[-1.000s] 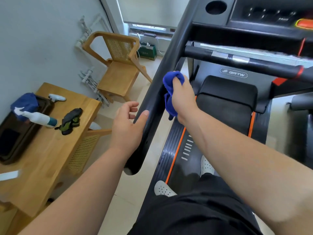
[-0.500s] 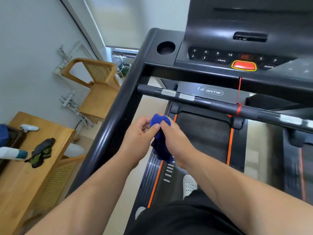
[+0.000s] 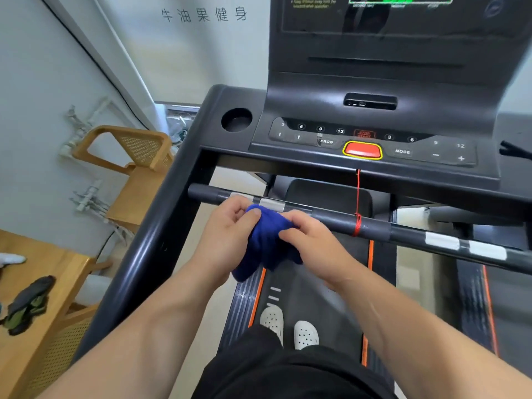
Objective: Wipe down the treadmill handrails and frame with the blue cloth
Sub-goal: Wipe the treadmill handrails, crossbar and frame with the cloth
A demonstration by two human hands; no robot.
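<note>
Both hands, left hand (image 3: 223, 240) and right hand (image 3: 312, 249), having left the side handrail (image 3: 149, 254), are now gripping and regathering the blue cloth (image 3: 266, 246) just before the front crossbar (image 3: 331, 220), likely next for wiping.

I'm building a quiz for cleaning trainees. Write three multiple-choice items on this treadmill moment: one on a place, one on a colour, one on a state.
1. Where is the blue cloth?
A. On the wooden table
B. Between both hands, just in front of the crossbar
C. In the cup holder

2. What colour is the safety cord that hangs from the console?
A. Red
B. Green
C. White

3. What are the hands doing?
A. Both pinch the cloth
B. Only the right holds it
C. Both are empty

Answers: B, it is bunched before the crossbar; A, a red line runs down to the bar; A, the left hand and right hand both grip it.
</note>
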